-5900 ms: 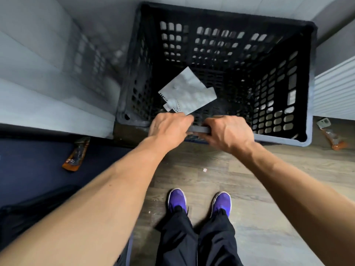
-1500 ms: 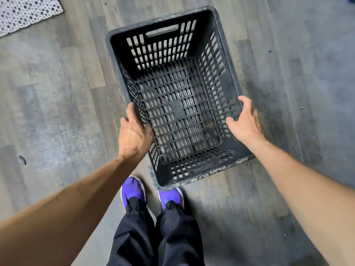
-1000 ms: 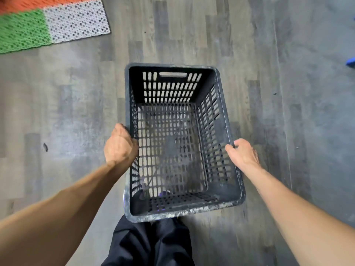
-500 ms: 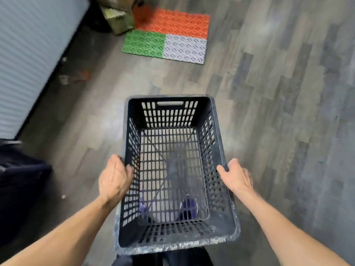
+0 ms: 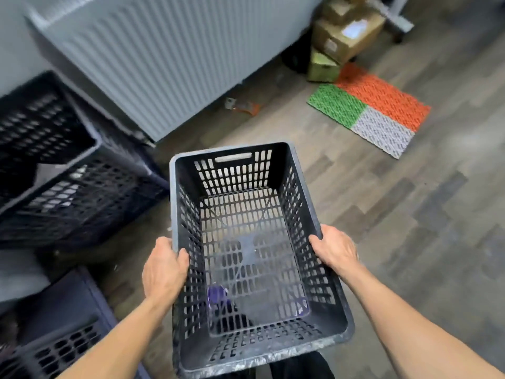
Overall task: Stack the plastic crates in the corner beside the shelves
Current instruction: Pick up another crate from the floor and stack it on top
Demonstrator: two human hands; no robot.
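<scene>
Against the far side stands a ribbed grey panel [image 5: 164, 58], the largest thing in view, with the grey wood-look floor [image 5: 410, 214] spread out below it; at the left, close to the panel's foot, sits a dark slatted crate [image 5: 68, 192], blurred, with something pale inside that cannot be made out; another dark crate [image 5: 62, 340] shows at the lower left edge; at the centre, lifted clear of the floor and carried open side up, is the black plastic crate [image 5: 246, 170], empty, its scuffed near rim towards the person; a mat of green, orange and white tiles [image 5: 369, 110] lies on the floor at the upper right, with cardboard boxes [image 5: 341, 31] piled just beyond it; the left hand [image 5: 164, 269] is clamped over the carried crate's left rim; the right hand [image 5: 334, 248] grips its right rim likewise.
</scene>
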